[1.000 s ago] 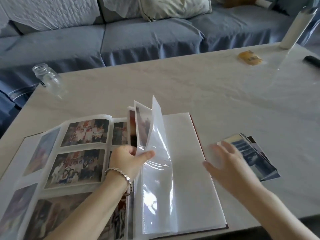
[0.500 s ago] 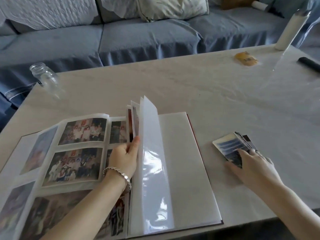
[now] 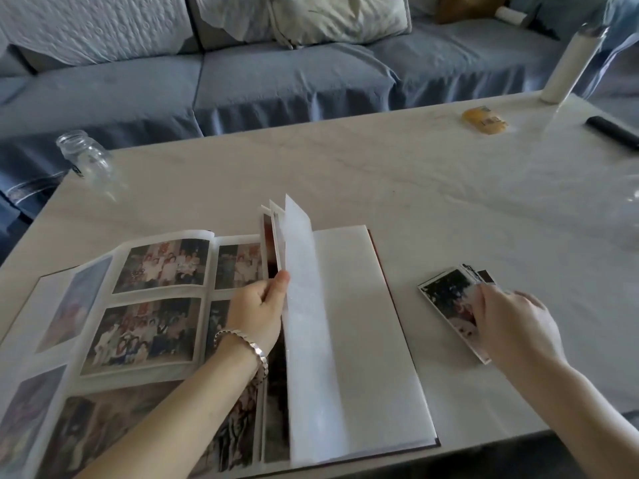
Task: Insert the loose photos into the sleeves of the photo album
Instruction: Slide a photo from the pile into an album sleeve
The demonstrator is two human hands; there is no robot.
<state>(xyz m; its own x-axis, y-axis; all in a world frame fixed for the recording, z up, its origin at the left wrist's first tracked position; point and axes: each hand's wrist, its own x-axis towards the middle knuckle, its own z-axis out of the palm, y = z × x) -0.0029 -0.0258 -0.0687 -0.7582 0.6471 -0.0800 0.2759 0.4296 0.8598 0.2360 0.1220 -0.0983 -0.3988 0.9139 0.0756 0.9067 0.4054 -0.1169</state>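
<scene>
Now right hand [image 3: 515,323] grips loose photos [image 3: 446,299], left hand [image 3: 256,316] holds album pages [image 3: 301,288].

Smooth, pale, marble-look table [image 3: 345,174] with a soft sheen. The photo album [image 3: 345,340] has translucent plastic sleeves; a clear glass jar [image 3: 86,160] stands at the table's far left corner.
</scene>
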